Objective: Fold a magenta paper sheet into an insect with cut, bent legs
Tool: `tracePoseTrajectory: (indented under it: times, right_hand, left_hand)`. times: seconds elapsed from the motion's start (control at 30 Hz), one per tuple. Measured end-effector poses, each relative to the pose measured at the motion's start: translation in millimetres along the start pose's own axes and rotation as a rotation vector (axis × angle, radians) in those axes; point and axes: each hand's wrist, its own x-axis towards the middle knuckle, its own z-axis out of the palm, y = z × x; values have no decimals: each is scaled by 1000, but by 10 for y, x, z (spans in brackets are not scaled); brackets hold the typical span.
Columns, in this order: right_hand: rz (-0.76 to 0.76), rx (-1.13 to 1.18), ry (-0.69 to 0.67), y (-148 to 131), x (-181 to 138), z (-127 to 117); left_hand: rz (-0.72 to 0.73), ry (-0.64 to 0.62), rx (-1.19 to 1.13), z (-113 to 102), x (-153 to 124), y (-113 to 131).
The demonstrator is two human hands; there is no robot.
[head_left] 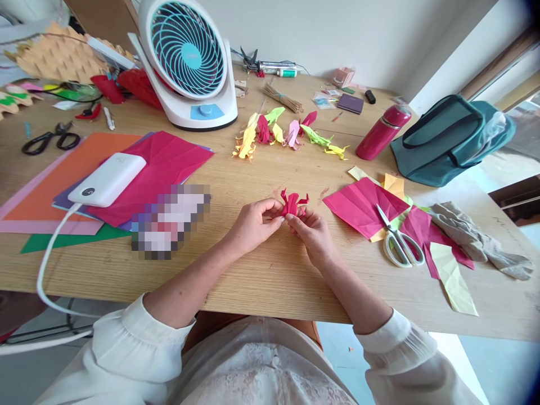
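A small magenta folded paper figure [292, 202] is held just above the wooden table [261, 270] at its middle. My left hand [255, 222] pinches the figure's left side with thumb and fingers. My right hand [312, 230] pinches its lower right side. Both hands are closed on the paper. Behind them lies a row of finished folded figures [287, 134] in yellow, pink, magenta and green.
Coloured paper sheets [160, 169] with a white power bank [107, 179] lie at the left. A white fan [188, 62] stands at the back. White-handled scissors [399, 242] rest on paper scraps at the right, near a red bottle [382, 132], a teal bag [451, 138] and black scissors [50, 138].
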Motion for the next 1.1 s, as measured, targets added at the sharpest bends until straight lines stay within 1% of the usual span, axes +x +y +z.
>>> tracePoseTrajectory:
  times: [0.13, 0.2, 0.4, 0.6, 0.8, 0.93, 1.1]
  right_hand:
    - [-30, -3, 17, -11, -7, -2]
    - [-24, -23, 28, -13, -11, -7]
    - [-7, -38, 10, 42, 14, -30]
    - [-48, 0, 22, 88, 49, -39]
    - [27, -21, -50, 35, 39, -13]
    - [16, -30, 12, 44, 45, -25]
    - [-8, -74, 65, 72, 69, -53]
  left_hand:
    - [-42, -103, -50, -29, 31, -39]
    - [-43, -110, -55, -38, 43, -64]
    - [-52, 10, 11, -16, 28, -72]
    - [85, 81, 148, 23, -10, -14]
    - [120, 130, 211, 32, -22, -37]
    - [156, 116, 237, 19, -30, -29]
    - [125, 133, 293, 15, -37, -9]
